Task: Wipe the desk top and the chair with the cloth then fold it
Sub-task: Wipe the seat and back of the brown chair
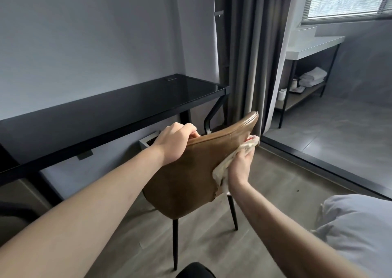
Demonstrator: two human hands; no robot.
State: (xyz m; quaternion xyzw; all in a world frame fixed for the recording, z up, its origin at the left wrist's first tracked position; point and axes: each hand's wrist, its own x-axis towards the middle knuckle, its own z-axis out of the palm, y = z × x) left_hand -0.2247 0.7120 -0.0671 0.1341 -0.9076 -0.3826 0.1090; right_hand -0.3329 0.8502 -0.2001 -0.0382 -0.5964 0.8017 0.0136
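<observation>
A brown leather chair [188,171] on thin black legs stands in the middle, its back toward me. My left hand [176,142] grips the top edge of the backrest, fingers curled over it. My right hand [240,166] holds a cream cloth [222,169] and presses it against the right side of the backrest; a corner of the cloth sticks out above the fingers. The black glass desk top [131,105] runs along the wall behind the chair. The seat of the chair is hidden by the backrest.
A grey curtain [254,54] hangs right of the desk. A small white bin [148,143] sits under the desk. Grey bedding [358,229] lies at the lower right. Beyond a black floor rail, a white counter [314,44] has folded towels [312,77] on its shelf.
</observation>
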